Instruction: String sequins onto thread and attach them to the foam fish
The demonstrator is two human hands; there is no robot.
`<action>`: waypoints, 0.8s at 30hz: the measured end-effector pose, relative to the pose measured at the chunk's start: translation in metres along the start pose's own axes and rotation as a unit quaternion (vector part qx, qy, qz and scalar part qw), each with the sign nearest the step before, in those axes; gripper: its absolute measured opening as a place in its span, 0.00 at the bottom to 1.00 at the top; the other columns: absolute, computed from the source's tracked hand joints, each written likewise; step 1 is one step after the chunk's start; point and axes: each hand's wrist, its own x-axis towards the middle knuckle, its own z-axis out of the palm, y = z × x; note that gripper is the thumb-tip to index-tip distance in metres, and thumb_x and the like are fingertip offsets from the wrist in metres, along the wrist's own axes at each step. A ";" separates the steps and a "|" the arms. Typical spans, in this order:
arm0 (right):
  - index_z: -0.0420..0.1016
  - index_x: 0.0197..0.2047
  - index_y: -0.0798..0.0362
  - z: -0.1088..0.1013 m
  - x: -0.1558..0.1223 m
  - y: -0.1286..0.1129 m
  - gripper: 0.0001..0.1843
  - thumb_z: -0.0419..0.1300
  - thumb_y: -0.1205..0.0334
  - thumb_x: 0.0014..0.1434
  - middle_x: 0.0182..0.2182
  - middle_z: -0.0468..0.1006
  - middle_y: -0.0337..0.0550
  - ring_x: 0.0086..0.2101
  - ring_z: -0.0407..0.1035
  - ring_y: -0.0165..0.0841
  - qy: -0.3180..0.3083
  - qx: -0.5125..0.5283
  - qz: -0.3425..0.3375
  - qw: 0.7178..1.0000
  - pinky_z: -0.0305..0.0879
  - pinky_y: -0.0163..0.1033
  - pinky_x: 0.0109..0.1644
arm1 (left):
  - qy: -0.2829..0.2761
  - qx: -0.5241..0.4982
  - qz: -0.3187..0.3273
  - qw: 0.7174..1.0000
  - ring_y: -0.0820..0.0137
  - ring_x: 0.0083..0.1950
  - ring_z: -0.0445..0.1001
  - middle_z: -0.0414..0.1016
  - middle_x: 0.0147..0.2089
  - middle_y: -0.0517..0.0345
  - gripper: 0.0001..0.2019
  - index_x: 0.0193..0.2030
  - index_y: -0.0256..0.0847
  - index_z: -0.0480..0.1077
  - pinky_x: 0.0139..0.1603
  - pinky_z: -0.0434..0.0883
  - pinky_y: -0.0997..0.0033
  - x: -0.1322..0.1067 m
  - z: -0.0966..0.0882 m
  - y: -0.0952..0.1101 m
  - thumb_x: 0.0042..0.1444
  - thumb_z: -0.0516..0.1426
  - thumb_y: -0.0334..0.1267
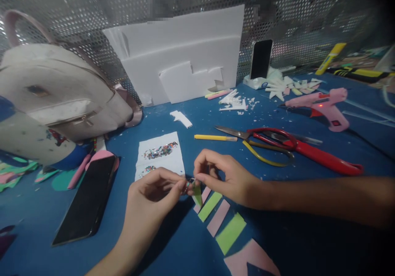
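Close together over the blue table, my left hand (157, 195) and my right hand (230, 179) pinch at a small, thin item with a bit of teal and red near the left fingertips. It is too small to name, and my fingers partly cover it. Right below the fingertips is a green paper piece (196, 195); whether it is held or lies on the table I cannot tell. A row of pink and green strips (218, 217) leads toward the front, ending at a notched pink piece (251, 257). Behind my left hand lies a white paper (177, 161) with colourful glitter bits (160, 149).
Right of my hands lie a yellow pen (214, 138), scissors (271, 140) and a red-handled tool (330, 158). A pink glue gun (327, 103) with a lit red light stands farther right. On the left are a black phone (86, 202) and a pale backpack (61, 82).
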 end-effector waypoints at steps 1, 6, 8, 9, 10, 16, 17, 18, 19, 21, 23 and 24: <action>0.66 0.38 0.53 0.000 0.000 0.000 0.02 0.57 0.65 0.64 0.28 0.69 0.32 0.23 0.56 0.21 0.005 -0.001 -0.003 1.000 0.54 0.30 0.26 | -0.007 -0.005 0.000 1.000 0.73 0.29 0.78 0.80 0.26 0.58 0.04 0.28 0.40 0.76 0.34 0.75 0.80 0.000 0.000 0.000 0.52 0.65 0.34; 0.66 0.38 0.53 0.001 0.000 0.001 0.02 0.56 0.65 0.64 0.29 0.73 0.33 0.26 0.61 0.22 0.017 -0.009 -0.004 1.000 0.56 0.30 0.28 | -0.037 -0.022 0.003 0.999 0.73 0.31 0.77 0.79 0.27 0.59 0.06 0.27 0.39 0.73 0.37 0.74 0.79 0.000 0.001 0.001 0.54 0.64 0.34; 0.65 0.38 0.53 0.001 -0.001 0.000 0.02 0.56 0.65 0.64 0.29 0.73 0.34 0.26 0.64 0.23 0.013 -0.008 0.005 1.000 0.58 0.30 0.28 | -0.037 -0.025 -0.003 0.999 0.73 0.32 0.76 0.79 0.28 0.58 0.06 0.27 0.39 0.73 0.38 0.74 0.77 0.000 0.001 0.001 0.53 0.64 0.35; 0.66 0.38 0.53 0.001 -0.001 0.000 0.02 0.56 0.65 0.64 0.30 0.73 0.34 0.26 0.64 0.23 0.012 -0.007 0.009 1.000 0.58 0.30 0.28 | -0.037 -0.027 -0.006 0.999 0.72 0.32 0.77 0.79 0.28 0.58 0.06 0.27 0.39 0.73 0.38 0.74 0.76 0.000 0.001 0.001 0.53 0.64 0.35; 0.66 0.38 0.53 0.001 -0.001 -0.001 0.02 0.56 0.65 0.64 0.30 0.73 0.34 0.26 0.64 0.23 0.011 -0.007 0.012 1.000 0.58 0.30 0.28 | -0.041 -0.029 -0.008 0.999 0.71 0.33 0.77 0.80 0.29 0.57 0.07 0.28 0.39 0.72 0.39 0.74 0.76 0.001 0.001 0.000 0.53 0.64 0.35; 0.66 0.37 0.53 0.001 0.001 -0.001 0.02 0.56 0.66 0.63 0.28 0.72 0.33 0.26 0.64 0.23 0.019 0.002 0.002 1.000 0.58 0.30 0.29 | -0.080 -0.045 -0.025 0.995 0.70 0.33 0.76 0.80 0.30 0.56 0.08 0.27 0.39 0.70 0.39 0.73 0.74 0.002 0.000 -0.002 0.55 0.63 0.37; 0.65 0.37 0.53 0.001 0.001 -0.001 0.02 0.56 0.66 0.63 0.28 0.72 0.33 0.26 0.65 0.23 0.021 0.001 0.001 1.000 0.58 0.30 0.29 | -0.082 -0.048 -0.030 0.995 0.71 0.33 0.76 0.80 0.29 0.56 0.09 0.27 0.39 0.70 0.39 0.73 0.74 0.002 -0.001 -0.002 0.55 0.63 0.37; 0.65 0.37 0.53 0.001 0.001 -0.001 0.02 0.56 0.67 0.63 0.29 0.72 0.33 0.27 0.65 0.23 0.020 0.000 0.002 1.000 0.58 0.30 0.29 | -0.085 -0.049 -0.035 0.995 0.71 0.32 0.75 0.80 0.29 0.56 0.09 0.27 0.39 0.70 0.39 0.73 0.73 0.002 -0.001 -0.001 0.55 0.63 0.37; 0.65 0.37 0.53 0.001 0.001 -0.001 0.02 0.56 0.67 0.63 0.29 0.72 0.33 0.27 0.65 0.23 0.019 0.000 0.005 1.000 0.58 0.30 0.30 | -0.090 -0.051 -0.037 0.994 0.71 0.32 0.75 0.79 0.29 0.56 0.09 0.27 0.39 0.69 0.39 0.73 0.74 0.003 -0.001 -0.001 0.55 0.63 0.37; 0.65 0.37 0.53 0.001 0.000 -0.001 0.02 0.56 0.68 0.63 0.30 0.73 0.33 0.28 0.66 0.23 0.014 0.000 0.010 1.000 0.58 0.30 0.31 | -0.100 -0.053 -0.039 0.993 0.72 0.33 0.75 0.80 0.30 0.57 0.09 0.28 0.40 0.68 0.40 0.72 0.74 0.003 -0.001 0.000 0.57 0.62 0.38; 0.64 0.38 0.53 0.001 0.000 -0.002 0.03 0.56 0.69 0.62 0.29 0.73 0.33 0.28 0.65 0.23 0.011 -0.002 0.013 1.000 0.58 0.30 0.30 | -0.109 -0.057 -0.037 0.992 0.72 0.34 0.75 0.81 0.32 0.57 0.09 0.29 0.40 0.67 0.41 0.71 0.75 0.003 -0.002 0.000 0.58 0.61 0.38; 0.64 0.37 0.53 0.001 0.000 -0.003 0.03 0.55 0.69 0.62 0.29 0.73 0.32 0.28 0.65 0.23 0.012 -0.003 0.013 1.000 0.57 0.29 0.30 | -0.115 -0.059 -0.034 0.991 0.72 0.35 0.75 0.81 0.32 0.57 0.10 0.29 0.40 0.67 0.41 0.71 0.75 0.003 -0.002 0.000 0.58 0.61 0.38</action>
